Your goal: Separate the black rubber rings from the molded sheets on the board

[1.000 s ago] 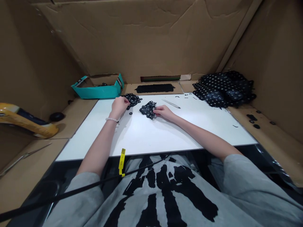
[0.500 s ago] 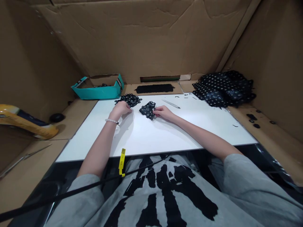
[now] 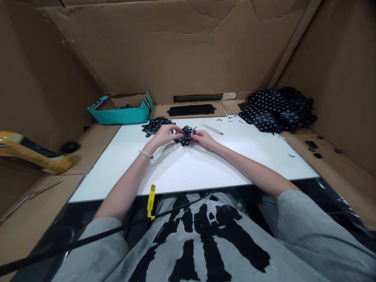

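Near the middle of the white board (image 3: 188, 172), a small black piece with pale round dots (image 3: 185, 138) lies between my hands. My right hand (image 3: 202, 138) grips its right edge between thumb and fingers. My left hand (image 3: 167, 135), with a beaded bracelet at the wrist, is at its left side, thumb and fingers closed on its edge. Behind my left hand sits a black heap of small rings (image 3: 154, 126), partly hidden. A pale pen-like tool (image 3: 212, 128) lies just beyond my right hand.
Behind the board are a teal box (image 3: 120, 116) and a black bundle (image 3: 191, 110). A dotted black pile (image 3: 277, 111) covers the back right corner. Scissors (image 3: 32, 196) and a yellow-and-blue object (image 3: 32, 152) lie at left. A black cable crosses in front.
My left hand has moved right, from the black heap to the dotted piece, and its fingers now meet that piece. The piece is more bunched up. My right hand has barely moved.
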The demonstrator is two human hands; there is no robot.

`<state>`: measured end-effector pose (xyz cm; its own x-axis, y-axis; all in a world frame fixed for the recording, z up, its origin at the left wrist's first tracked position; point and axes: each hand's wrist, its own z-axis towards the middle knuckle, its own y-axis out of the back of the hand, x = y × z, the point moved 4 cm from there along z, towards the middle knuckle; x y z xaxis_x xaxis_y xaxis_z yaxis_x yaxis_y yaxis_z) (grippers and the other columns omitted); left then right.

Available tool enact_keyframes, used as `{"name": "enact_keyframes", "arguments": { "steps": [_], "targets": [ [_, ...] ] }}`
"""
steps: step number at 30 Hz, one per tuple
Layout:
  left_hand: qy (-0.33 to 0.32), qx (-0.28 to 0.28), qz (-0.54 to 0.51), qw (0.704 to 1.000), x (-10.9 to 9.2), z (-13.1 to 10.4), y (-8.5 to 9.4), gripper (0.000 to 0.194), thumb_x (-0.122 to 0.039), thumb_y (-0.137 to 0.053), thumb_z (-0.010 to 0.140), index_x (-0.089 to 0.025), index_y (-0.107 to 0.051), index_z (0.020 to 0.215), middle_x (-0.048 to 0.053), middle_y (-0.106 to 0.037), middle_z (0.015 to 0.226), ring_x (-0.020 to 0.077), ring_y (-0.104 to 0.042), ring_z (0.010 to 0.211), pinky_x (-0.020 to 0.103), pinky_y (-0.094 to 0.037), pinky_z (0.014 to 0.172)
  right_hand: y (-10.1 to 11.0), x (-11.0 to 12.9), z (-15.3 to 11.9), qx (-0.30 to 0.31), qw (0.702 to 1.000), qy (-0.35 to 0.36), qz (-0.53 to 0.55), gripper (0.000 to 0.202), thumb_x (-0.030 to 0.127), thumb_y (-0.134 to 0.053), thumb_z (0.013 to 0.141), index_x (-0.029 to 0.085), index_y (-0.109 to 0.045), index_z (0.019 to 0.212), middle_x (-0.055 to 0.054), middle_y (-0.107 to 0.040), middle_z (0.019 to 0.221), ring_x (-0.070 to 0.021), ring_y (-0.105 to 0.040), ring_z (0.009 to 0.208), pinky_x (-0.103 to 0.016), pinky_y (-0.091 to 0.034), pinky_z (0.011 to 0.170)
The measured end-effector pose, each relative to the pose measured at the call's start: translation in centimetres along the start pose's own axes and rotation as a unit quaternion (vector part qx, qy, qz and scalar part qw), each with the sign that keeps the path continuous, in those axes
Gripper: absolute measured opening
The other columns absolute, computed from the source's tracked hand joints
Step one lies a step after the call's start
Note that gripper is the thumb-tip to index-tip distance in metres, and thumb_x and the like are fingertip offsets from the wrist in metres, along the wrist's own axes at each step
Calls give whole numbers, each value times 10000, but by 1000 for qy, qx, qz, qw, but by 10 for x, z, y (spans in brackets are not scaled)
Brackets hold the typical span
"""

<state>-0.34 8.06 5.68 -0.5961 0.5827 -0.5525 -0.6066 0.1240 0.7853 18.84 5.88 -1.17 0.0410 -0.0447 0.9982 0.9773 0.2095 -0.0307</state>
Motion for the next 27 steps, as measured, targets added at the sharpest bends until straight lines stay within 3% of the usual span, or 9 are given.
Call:
{"name": "enact_keyframes", "arguments": {
  "steps": [2,6,14,19,22,27],
  "targets": [
    [-6,33,-17,999,-7,-1,-19,369,-488,-707,780,-175,-776,964,67,-760,904,195,-637,776,302,-484,727,0,2,0,12,1000,5,4,185,318,-744,751,154,-661,777,-2,-660,633,-114,-581,580,-214,-438,543],
    [3,3,-10,1000,-10,-3,-36,350,-464,-697,793,-174,-784,969,59,-762,874,193,-643,743,293,-488,700,0,3,-1,34,999,6,-9,155,298,-698,785,154,-645,766,-11,-657,596,-125,-598,576,-220,-439,561],
    [-21,-32,66,997,-22,-9,-34,389,-397,-628,859,-178,-765,1150,82,-784,945,245,-701,869,325,-519,811,1,3,-1,36,999,32,-1,338,438,-793,699,147,-676,824,-8,-649,623,-126,-574,582,-242,-439,564],
    [-42,-35,59,997,-27,-9,-32,304,-373,-576,885,-196,-809,966,72,-785,894,234,-685,844,313,-508,777,2,2,-1,25,999,32,1,394,494,-812,671,153,-645,778,-8,-625,621,-123,-557,577,-240,-428,539],
    [-35,-27,9,999,-21,-6,-34,303,-445,-648,832,-188,-806,862,58,-772,813,208,-664,760,290,-495,711,1,4,-1,36,999,34,7,381,486,-792,689,152,-654,808,-12,-644,671,-126,-574,613,-236,-436,547],
    [54,-39,-138,988,1,3,-37,351,-494,-669,767,-163,-785,791,74,-781,832,223,-676,786,298,-507,717,0,5,0,38,998,9,40,345,439,-797,661,163,-628,781,-4,-651,690,-114,-569,607,-222,-437,539]
  ]
}}
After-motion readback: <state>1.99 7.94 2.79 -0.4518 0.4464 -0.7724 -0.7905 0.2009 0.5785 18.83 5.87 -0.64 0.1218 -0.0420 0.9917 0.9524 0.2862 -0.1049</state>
